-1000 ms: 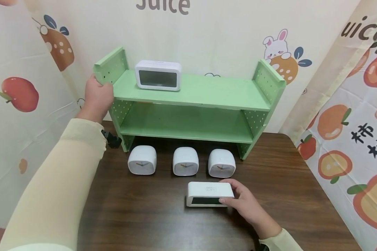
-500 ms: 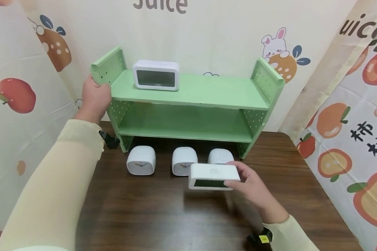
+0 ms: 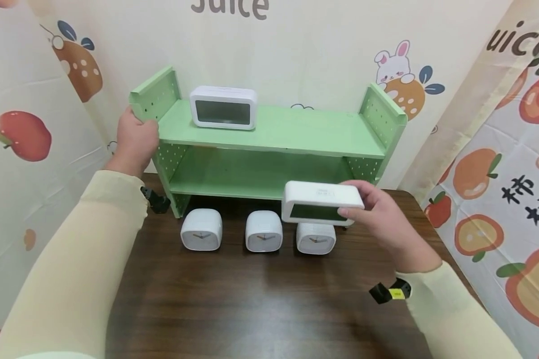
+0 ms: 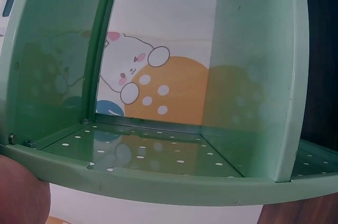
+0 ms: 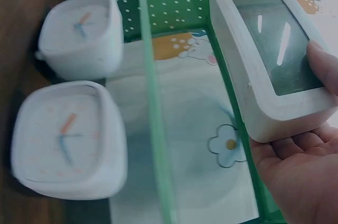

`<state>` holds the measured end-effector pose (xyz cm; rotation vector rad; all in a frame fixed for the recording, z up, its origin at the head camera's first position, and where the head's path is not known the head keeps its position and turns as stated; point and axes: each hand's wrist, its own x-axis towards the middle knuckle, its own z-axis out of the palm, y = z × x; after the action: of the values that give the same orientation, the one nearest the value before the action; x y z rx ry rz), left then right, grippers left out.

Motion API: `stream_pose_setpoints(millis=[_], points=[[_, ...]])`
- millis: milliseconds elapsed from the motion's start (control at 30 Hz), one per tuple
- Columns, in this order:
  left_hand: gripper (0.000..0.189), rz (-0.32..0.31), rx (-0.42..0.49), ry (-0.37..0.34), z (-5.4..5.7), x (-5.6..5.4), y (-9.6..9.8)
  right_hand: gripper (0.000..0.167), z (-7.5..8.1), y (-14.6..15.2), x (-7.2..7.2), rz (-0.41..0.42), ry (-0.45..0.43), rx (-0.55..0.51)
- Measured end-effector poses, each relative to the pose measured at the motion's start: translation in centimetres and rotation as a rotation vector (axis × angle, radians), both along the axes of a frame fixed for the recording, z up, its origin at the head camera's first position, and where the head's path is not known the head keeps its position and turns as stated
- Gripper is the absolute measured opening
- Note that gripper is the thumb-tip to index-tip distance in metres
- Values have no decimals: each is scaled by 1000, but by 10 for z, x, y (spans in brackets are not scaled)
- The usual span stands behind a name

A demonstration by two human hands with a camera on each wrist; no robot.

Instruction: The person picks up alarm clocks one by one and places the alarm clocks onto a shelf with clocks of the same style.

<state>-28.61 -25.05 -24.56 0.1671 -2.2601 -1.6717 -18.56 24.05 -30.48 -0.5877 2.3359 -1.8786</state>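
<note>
Hands, two, well apart: left hand (image 3: 136, 139), clamped on the left end panel (image 3: 156, 93) of the green shelf unit (image 3: 384, 119); right hand (image 3: 382, 217), gripping the white oblong clock (image 3: 321, 192) by its right end, thumb on its front. Backdrop (image 3: 314, 55): fruit-print cloth, behind and at both sides. Surface (image 3: 251, 304): dark wood grain. Shelf unit: upright on the surface, upper tier (image 3: 314, 128) and lower tier (image 3: 233, 172). White oblong clock: dark screen facing the person, held off the surface before the lower tier's right part; contact with the tier cannot be told. Second clock (image 3: 223, 91): upright, upper tier, left part. Small rounded clocks, three, white, in a row on the surface: left one (image 3: 201, 227), middle one (image 3: 264, 228), right one (image 3: 316, 239). Step in hand, as judged: a carry to the shelf unit. Next move seemingly calls for clearing the tier's front edge, levelling the base and setting down gently.
</note>
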Motion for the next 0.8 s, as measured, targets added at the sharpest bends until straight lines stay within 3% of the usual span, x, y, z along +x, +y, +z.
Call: stream_pose_setpoints(millis=[267, 433, 633, 800], points=[[58, -9, 16, -9, 1, 0, 1, 36, 47, 5, -28, 107, 33, -199], [60, -11, 18, 13, 0, 0, 3, 36, 76, 6, -47, 131, 82, -298], [61, -9, 11, 4, 1, -1, 2, 32, 108, 7, -70, 170, 67, -444], [61, -3, 9, -11, 0, -1, 0, 33, 125, 2, -86, 129, 51, -432]])
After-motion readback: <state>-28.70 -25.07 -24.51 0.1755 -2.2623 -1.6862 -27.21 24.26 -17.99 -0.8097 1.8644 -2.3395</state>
